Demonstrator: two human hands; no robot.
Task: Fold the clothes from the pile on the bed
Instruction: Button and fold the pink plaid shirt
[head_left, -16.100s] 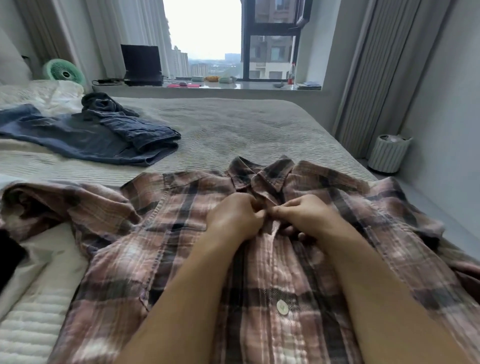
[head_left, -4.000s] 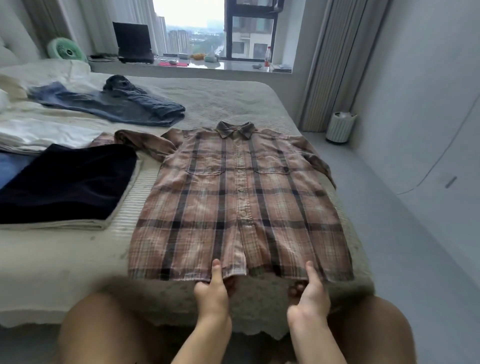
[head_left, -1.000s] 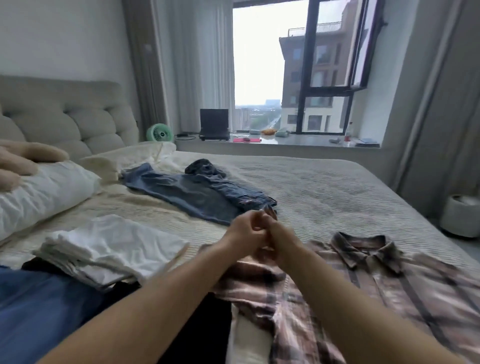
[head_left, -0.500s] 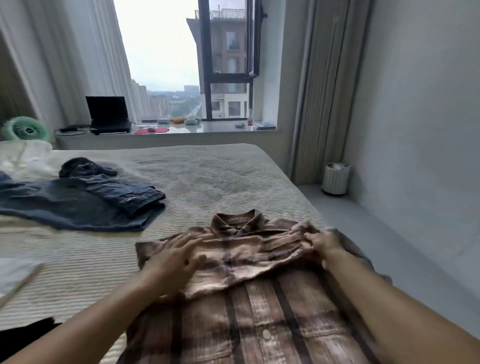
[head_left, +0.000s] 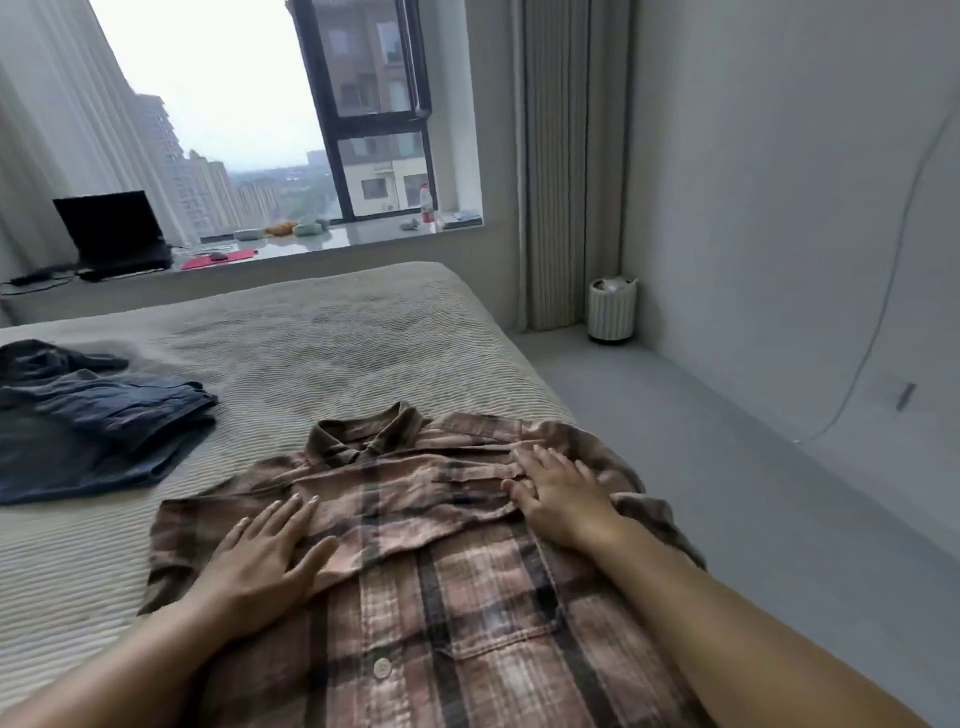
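Far left, a heap of blue denim clothes (head_left: 98, 421) sits crumpled on the bed (head_left: 332, 338), well apart from the shirt being worked on. Behind it, on the window ledge (head_left: 363, 236), there's a black laptop (head_left: 111, 234) with its lid up, a red mat (head_left: 221, 258) just beside it, then a few small bits too blurry to name and a bottle (head_left: 426, 202) with a red cap near the window frame.

Middle of the view: the plaid shirt (head_left: 415, 545), pinkish-brown check, lies buttoned and front side up on the ribbed bedcover, close to the bed's right edge, collar pointing toward the window. Both sleeves are folded across the chest, overlapping in a band just below the collar.

The left hand (head_left: 265, 556) lies flat on the folded-over left sleeve, fingers straight and slightly spread, thumb out to the side, pressing the fabric down and not gripping anything. The right hand (head_left: 561, 493) does the same on the right shoulder area, palm down, fingers spread and pointing toward the collar side, just resting on the cloth with nothing pinched.

Further right, off the bed, a small white ribbed bin (head_left: 612, 312) stands on the grey floor in the corner next to the curtain (head_left: 571, 156), and a thin cable (head_left: 883, 291) runs down the wall.
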